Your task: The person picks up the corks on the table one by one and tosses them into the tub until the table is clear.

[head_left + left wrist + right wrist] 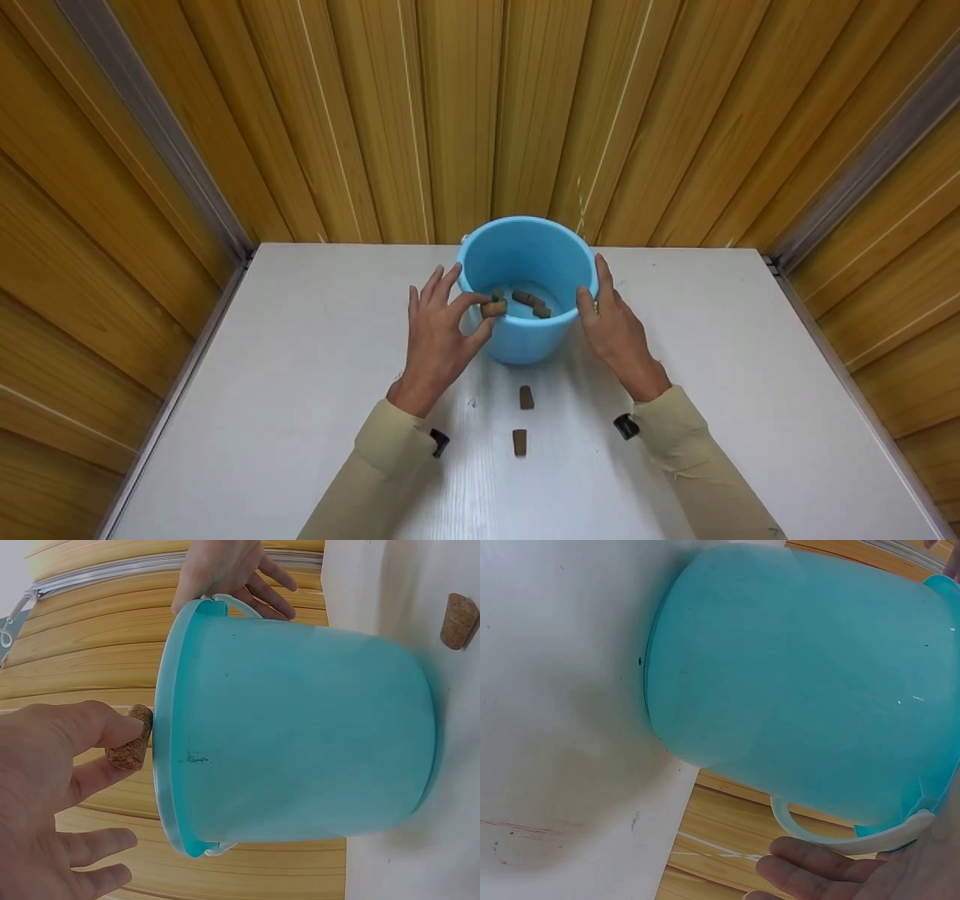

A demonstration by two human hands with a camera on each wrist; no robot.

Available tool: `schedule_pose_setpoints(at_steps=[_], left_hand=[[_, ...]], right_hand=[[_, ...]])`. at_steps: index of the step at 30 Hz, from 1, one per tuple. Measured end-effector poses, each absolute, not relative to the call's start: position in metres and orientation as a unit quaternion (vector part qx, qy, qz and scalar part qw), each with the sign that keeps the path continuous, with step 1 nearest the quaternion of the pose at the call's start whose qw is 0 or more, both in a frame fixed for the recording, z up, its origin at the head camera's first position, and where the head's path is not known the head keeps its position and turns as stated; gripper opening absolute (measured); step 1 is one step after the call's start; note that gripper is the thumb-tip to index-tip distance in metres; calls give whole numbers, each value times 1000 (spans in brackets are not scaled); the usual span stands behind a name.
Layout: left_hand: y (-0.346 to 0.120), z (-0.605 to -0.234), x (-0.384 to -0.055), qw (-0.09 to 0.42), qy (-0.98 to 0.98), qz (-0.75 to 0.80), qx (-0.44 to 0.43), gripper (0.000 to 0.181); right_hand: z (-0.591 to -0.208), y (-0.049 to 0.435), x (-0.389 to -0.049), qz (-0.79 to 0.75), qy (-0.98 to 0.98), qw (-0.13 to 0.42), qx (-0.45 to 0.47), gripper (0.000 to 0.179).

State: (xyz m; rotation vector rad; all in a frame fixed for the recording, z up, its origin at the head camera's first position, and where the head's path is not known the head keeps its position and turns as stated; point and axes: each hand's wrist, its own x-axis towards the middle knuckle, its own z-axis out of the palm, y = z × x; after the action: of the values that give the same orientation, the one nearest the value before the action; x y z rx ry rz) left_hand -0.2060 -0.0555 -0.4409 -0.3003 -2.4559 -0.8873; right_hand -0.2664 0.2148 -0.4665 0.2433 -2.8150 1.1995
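Note:
A light blue bucket [525, 343] stands upright on the white table, its mouth facing up. My left hand [439, 337] pinches a cork stopper [132, 744] between thumb and index finger, at the near left of the rim; the other fingers are spread. At the bucket's right side, my right hand [621, 337] holds the rim, thumb on the near side and fingers along the outside by the white handle [847, 844]. Several corks [527, 299] lie on the bucket's floor. Two more corks, a farther one [526, 397] and a nearer one [520, 442], lie on the table.
The white table [315, 360] reaches back to a wood-patterned wall [465, 112]. Similar panels with metal frame edges [180, 135] bound the left and right sides. Black straps [626, 426] show at both sleeves.

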Motion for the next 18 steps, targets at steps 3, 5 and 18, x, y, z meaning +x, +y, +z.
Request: schedule_pose_setpoints(at_steps=[3, 5, 18], left_hand=[[-56, -440, -208, 253, -903, -330, -110, 26], [-56, -440, -210, 252, -903, -329, -109, 26], [-53, -435, -225, 223, -907, -342, -107, 25]], right_hand=[[-467, 215, -267, 389, -917, 40, 82, 77], [-468, 215, -267, 391, -916, 44, 84, 76], [-468, 216, -267, 391, -915, 48, 86, 73]])
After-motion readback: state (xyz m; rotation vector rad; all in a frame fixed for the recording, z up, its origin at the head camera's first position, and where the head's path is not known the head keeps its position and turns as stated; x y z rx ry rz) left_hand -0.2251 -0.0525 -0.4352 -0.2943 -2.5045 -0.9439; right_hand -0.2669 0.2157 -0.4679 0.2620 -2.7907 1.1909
